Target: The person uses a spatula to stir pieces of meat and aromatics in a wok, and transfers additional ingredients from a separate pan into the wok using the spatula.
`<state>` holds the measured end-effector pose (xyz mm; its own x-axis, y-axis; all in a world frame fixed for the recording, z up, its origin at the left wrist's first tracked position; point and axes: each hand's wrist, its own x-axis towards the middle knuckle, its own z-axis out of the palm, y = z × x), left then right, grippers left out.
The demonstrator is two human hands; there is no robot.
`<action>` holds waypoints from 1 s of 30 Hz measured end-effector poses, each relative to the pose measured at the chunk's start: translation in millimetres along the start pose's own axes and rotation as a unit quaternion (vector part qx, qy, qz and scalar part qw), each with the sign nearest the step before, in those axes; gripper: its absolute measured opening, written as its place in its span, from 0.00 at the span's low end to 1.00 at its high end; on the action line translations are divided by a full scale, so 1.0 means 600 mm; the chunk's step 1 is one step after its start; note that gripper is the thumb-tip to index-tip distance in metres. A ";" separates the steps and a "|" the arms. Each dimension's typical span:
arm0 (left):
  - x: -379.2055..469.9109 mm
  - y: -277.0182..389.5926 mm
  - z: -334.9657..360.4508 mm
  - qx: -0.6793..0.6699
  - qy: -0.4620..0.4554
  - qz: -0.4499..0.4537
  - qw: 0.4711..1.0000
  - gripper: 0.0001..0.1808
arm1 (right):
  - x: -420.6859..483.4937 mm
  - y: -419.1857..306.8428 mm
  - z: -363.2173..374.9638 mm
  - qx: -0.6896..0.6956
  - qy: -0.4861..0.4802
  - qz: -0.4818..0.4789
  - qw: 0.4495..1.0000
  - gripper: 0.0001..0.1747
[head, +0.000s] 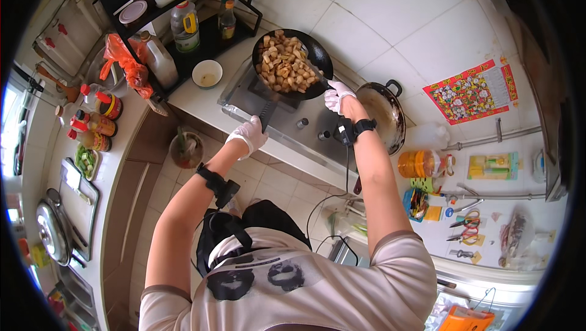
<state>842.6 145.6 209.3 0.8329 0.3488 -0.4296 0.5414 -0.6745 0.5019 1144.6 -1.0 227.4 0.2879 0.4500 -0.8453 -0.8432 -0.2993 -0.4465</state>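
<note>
My left hand [249, 137], in a thin clear glove, grips the black handle [268, 115] of a dark wok [322, 54]. The wok sits tilted over the left side of a steel gas stove [286, 122]. Browned chunks of what looks like diced meat [284, 67] fill most of it. My gloved right hand [339, 96] is closed around the dark handle of a cooking spatula [316, 71] at the wok's right rim. The spatula's blade is partly hidden among the chunks. Beside my right wrist, a second, worn wok [382, 111] holds a cloudy residue.
A white bowl [207, 74] stands left of the stove. Behind it is a black shelf rack [215, 31] with jars and bottles. Sauce bottles [96, 125] and a cutting board [80, 202] line the left counter. An oil jug [421, 164] stands at right. A cable [346, 170] hangs from my right wrist.
</note>
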 end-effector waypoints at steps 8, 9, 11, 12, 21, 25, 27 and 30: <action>0.003 0.001 0.010 0.024 0.025 0.011 0.999 0.26 | -0.052 0.061 0.013 -0.245 0.130 -0.279 0.919 0.15; 0.006 0.009 0.013 0.026 0.023 0.021 0.999 0.26 | -0.047 0.066 -0.019 -0.320 0.124 -0.345 0.873 0.17; 0.012 0.020 0.014 0.029 0.014 0.022 0.999 0.26 | -0.050 0.083 -0.050 -0.448 0.184 -0.500 0.718 0.19; 0.013 -0.001 0.017 0.020 0.013 0.002 1.000 0.26 | -0.072 0.097 -0.015 -0.524 0.211 -0.479 0.672 0.19; 0.029 -0.015 0.036 0.010 0.040 0.012 0.999 0.28 | -0.293 0.154 0.052 -0.676 0.289 -0.380 0.562 0.20; 0.055 -0.052 0.054 0.078 0.032 0.047 0.995 0.28 | -0.317 0.162 0.055 -0.714 0.234 -0.363 0.550 0.21; 0.063 -0.068 0.062 0.135 0.017 0.091 0.986 0.28 | -0.278 0.177 0.068 -0.740 0.190 -0.336 0.551 0.21; 0.022 -0.001 0.026 0.041 0.022 0.013 0.999 0.28 | -0.212 0.193 0.082 -0.692 0.261 -0.332 0.586 0.21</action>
<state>851.5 140.4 191.7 0.8517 0.3571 -0.3834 0.5097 -0.7341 0.4486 988.1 -51.2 297.8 0.7478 0.6436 -0.1632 0.6047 -0.7617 -0.2329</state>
